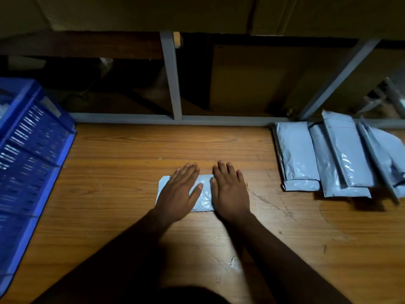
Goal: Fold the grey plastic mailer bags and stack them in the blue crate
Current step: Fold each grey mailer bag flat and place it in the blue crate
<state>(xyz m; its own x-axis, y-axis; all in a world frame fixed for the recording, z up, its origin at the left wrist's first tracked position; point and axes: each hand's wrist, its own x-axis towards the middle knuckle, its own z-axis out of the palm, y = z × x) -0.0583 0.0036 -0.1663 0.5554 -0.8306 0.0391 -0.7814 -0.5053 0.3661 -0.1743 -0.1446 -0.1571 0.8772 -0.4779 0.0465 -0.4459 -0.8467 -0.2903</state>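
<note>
A folded grey mailer bag [203,195] lies flat in the middle of the wooden surface [122,163], its long axis running left to right. The left hand [178,191] and the right hand [230,190] lie palm-down on it side by side, fingers straight and pointing away from the person, pressing it flat. The blue crate [32,154] stands at the surface's left edge, a pile of grey mailer bags [337,156] lies far right, and a grey metal frame [173,84] with cardboard behind it rises along the dim back edge.
</note>
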